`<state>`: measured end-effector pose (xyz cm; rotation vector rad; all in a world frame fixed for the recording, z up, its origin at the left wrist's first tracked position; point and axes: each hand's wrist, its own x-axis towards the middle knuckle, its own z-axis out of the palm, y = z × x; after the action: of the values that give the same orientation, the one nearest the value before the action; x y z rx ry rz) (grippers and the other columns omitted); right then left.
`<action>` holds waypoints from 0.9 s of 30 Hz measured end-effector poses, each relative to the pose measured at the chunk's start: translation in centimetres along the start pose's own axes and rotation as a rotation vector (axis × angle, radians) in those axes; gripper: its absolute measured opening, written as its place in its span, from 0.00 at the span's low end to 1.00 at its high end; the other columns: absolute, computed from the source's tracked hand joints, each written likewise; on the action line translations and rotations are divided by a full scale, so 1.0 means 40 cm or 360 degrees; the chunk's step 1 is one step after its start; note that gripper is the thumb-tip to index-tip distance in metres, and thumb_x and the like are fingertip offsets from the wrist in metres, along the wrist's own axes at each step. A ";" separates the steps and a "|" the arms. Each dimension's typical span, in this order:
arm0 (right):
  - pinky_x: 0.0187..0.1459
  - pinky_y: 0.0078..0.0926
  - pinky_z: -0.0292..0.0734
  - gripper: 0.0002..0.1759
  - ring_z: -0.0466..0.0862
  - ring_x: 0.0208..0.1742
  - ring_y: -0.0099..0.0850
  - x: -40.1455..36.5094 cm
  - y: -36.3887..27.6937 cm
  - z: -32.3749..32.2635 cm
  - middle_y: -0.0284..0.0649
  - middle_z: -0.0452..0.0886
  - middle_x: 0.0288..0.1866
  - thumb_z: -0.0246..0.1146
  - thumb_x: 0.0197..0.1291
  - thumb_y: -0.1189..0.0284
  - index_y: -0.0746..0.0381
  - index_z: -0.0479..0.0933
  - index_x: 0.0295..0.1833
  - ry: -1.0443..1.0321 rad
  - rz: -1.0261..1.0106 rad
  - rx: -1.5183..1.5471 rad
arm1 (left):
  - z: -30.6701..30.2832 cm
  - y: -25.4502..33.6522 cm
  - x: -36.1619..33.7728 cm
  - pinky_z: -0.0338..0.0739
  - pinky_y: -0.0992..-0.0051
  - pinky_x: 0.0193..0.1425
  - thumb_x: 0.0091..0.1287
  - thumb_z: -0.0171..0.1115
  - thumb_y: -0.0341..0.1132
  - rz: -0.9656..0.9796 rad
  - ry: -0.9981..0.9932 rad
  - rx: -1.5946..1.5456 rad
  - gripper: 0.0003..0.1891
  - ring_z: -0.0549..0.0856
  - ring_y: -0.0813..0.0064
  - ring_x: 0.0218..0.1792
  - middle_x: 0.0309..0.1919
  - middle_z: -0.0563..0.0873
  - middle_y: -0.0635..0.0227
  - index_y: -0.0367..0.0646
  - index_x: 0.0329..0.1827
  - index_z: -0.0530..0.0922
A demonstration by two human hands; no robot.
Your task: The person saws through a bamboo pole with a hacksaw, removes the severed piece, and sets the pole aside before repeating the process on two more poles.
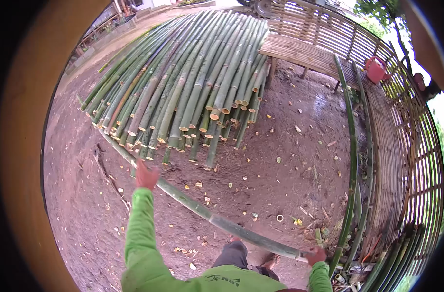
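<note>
A long green bamboo pole runs slantwise in front of me, from the near edge of a bamboo stack down to my right side. My right hand is closed around its near cut end. Farther along, my left hand reaches over the same pole, slightly blurred, fingers stretched out and thumb apart. Whether its palm touches the pole is hidden. The large stack of cut bamboo poles lies beyond my left hand, pale cut ends facing me.
Two bamboo poles lean against a slatted bamboo bench on the right. A red container sits on the bench. More poles lie at lower right. Bamboo chips and a dry branch litter the dirt ground. My feet are below the pole.
</note>
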<state>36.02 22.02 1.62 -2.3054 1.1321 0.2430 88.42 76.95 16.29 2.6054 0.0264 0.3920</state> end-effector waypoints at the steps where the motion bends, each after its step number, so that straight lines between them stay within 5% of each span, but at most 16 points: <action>1: 0.51 0.40 0.77 0.40 0.81 0.45 0.49 -0.006 0.055 -0.031 0.51 0.81 0.43 0.78 0.29 0.63 0.62 0.75 0.54 0.0114 0.0011 0.0035 | 0.078 -0.073 -0.116 0.68 0.59 0.64 0.52 0.67 0.40 0.0022 -0.0167 0.0131 0.43 0.72 0.42 0.60 0.60 0.70 0.35 0.28 0.68 0.57; 2: 0.52 0.41 0.75 0.38 0.80 0.47 0.49 -0.004 0.136 -0.039 0.52 0.80 0.45 0.77 0.29 0.61 0.63 0.76 0.52 0.0353 0.0079 0.0181 | 0.172 -0.180 -0.238 0.67 0.59 0.66 0.52 0.67 0.42 0.0216 -0.0368 0.0216 0.44 0.70 0.44 0.63 0.61 0.69 0.35 0.29 0.69 0.57; 3: 0.54 0.42 0.74 0.37 0.78 0.50 0.49 -0.004 0.230 -0.051 0.52 0.79 0.46 0.77 0.30 0.60 0.64 0.76 0.50 0.0592 0.0144 0.0317 | 0.140 -0.075 -0.391 0.67 0.59 0.66 0.51 0.69 0.45 -0.0297 -0.0631 0.0150 0.45 0.71 0.45 0.63 0.61 0.69 0.37 0.29 0.68 0.59; 4: 0.57 0.42 0.72 0.39 0.76 0.54 0.49 -0.010 0.304 -0.102 0.53 0.77 0.50 0.76 0.31 0.58 0.66 0.75 0.51 0.0553 0.0251 0.0037 | 0.233 -0.210 -0.550 0.69 0.60 0.65 0.50 0.70 0.50 -0.0349 -0.0902 0.0304 0.47 0.73 0.45 0.61 0.60 0.71 0.38 0.31 0.68 0.59; 5: 0.60 0.43 0.69 0.41 0.74 0.58 0.49 -0.016 0.339 -0.172 0.54 0.75 0.55 0.75 0.32 0.55 0.67 0.73 0.53 0.0504 0.0367 -0.0240 | 0.204 -0.146 -0.668 0.72 0.61 0.62 0.48 0.70 0.56 -0.0529 -0.1444 0.0499 0.44 0.77 0.47 0.57 0.55 0.77 0.42 0.34 0.63 0.67; 7: 0.66 0.42 0.64 0.50 0.67 0.66 0.50 -0.039 0.348 -0.306 0.55 0.69 0.63 0.73 0.34 0.50 0.66 0.67 0.63 0.0321 0.0744 -0.0037 | 0.236 -0.173 -0.936 0.76 0.62 0.54 0.51 0.67 0.58 -0.0048 -0.2375 0.0637 0.31 0.83 0.56 0.49 0.46 0.84 0.54 0.40 0.46 0.81; 10: 0.73 0.48 0.48 0.65 0.53 0.75 0.51 -0.063 0.645 -0.303 0.57 0.56 0.73 0.72 0.32 0.40 0.57 0.53 0.74 0.0378 0.1211 -0.0276 | 0.100 -0.053 -1.160 0.80 0.68 0.43 0.52 0.65 0.45 0.0589 -0.2640 0.0119 0.19 0.86 0.65 0.34 0.32 0.87 0.58 0.42 0.43 0.82; 12: 0.74 0.46 0.44 0.66 0.49 0.76 0.51 -0.080 0.687 -0.334 0.56 0.53 0.74 0.72 0.32 0.39 0.58 0.50 0.75 0.0378 0.1297 -0.0079 | 0.064 0.033 -1.162 0.80 0.74 0.34 0.50 0.65 0.38 0.0292 -0.2864 0.0175 0.17 0.85 0.72 0.27 0.30 0.87 0.60 0.42 0.43 0.82; 15: 0.74 0.46 0.47 0.63 0.50 0.75 0.51 -0.079 0.726 -0.326 0.56 0.55 0.73 0.71 0.34 0.40 0.58 0.52 0.74 0.0294 0.1315 0.0037 | 0.013 0.155 -1.132 0.81 0.74 0.31 0.52 0.64 0.36 0.0228 -0.2684 0.0276 0.16 0.85 0.74 0.25 0.26 0.86 0.64 0.45 0.45 0.83; 16: 0.73 0.46 0.48 0.62 0.52 0.75 0.52 -0.079 0.725 -0.317 0.57 0.56 0.72 0.71 0.35 0.41 0.59 0.53 0.73 0.0271 0.1320 0.0077 | 0.011 0.151 -1.110 0.81 0.73 0.29 0.55 0.62 0.35 0.0663 -0.2416 0.0131 0.13 0.85 0.74 0.24 0.25 0.86 0.65 0.46 0.43 0.84; 18: 0.71 0.47 0.52 0.58 0.57 0.72 0.52 -0.095 0.685 -0.315 0.55 0.60 0.70 0.71 0.37 0.43 0.60 0.56 0.71 0.0507 0.1200 -0.0009 | 0.049 0.170 -1.048 0.82 0.72 0.36 0.56 0.62 0.38 -0.0271 -0.2270 0.0512 0.09 0.87 0.68 0.31 0.33 0.88 0.64 0.46 0.36 0.85; 20: 0.67 0.46 0.59 0.53 0.63 0.67 0.52 -0.124 0.596 -0.328 0.53 0.64 0.67 0.72 0.38 0.46 0.61 0.61 0.68 0.0732 0.0862 -0.0034 | 0.144 0.091 -0.964 0.82 0.69 0.40 0.57 0.59 0.38 0.0615 -0.2044 0.0621 0.09 0.87 0.64 0.37 0.37 0.87 0.61 0.48 0.35 0.85; 22: 0.60 0.46 0.67 0.48 0.69 0.61 0.51 -0.127 0.586 -0.243 0.51 0.68 0.62 0.73 0.39 0.51 0.62 0.64 0.64 0.0845 0.0317 -0.0013 | 0.230 0.119 -0.925 0.81 0.70 0.37 0.56 0.61 0.36 0.1006 -0.1857 0.0609 0.09 0.86 0.68 0.33 0.35 0.87 0.61 0.43 0.36 0.84; 23: 0.61 0.46 0.67 0.51 0.69 0.60 0.52 -0.135 0.577 -0.159 0.52 0.69 0.59 0.74 0.36 0.50 0.62 0.62 0.65 0.0601 0.0307 0.0479 | 0.253 0.156 -0.922 0.81 0.70 0.36 0.55 0.63 0.36 0.0894 -0.1816 0.0559 0.10 0.86 0.69 0.32 0.33 0.87 0.60 0.40 0.36 0.83; 26: 0.63 0.47 0.64 0.54 0.66 0.63 0.54 -0.265 0.404 -0.176 0.56 0.65 0.63 0.75 0.35 0.51 0.62 0.59 0.67 0.0281 0.0361 0.0148 | 0.245 0.463 -0.983 0.80 0.68 0.40 0.55 0.64 0.38 0.0617 -0.1779 0.0363 0.13 0.86 0.66 0.35 0.34 0.86 0.58 0.39 0.39 0.82; 27: 0.61 0.47 0.68 0.52 0.70 0.61 0.54 -0.269 0.420 -0.123 0.58 0.70 0.59 0.74 0.36 0.54 0.62 0.59 0.66 0.0490 0.0368 0.0107 | 0.231 0.576 -1.018 0.79 0.67 0.42 0.55 0.64 0.39 0.0659 -0.1783 0.0279 0.14 0.86 0.63 0.37 0.36 0.86 0.57 0.40 0.41 0.81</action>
<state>15.87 18.31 3.17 -2.2014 1.5381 -0.0684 50.76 48.71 8.69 2.6136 -0.8802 -0.9959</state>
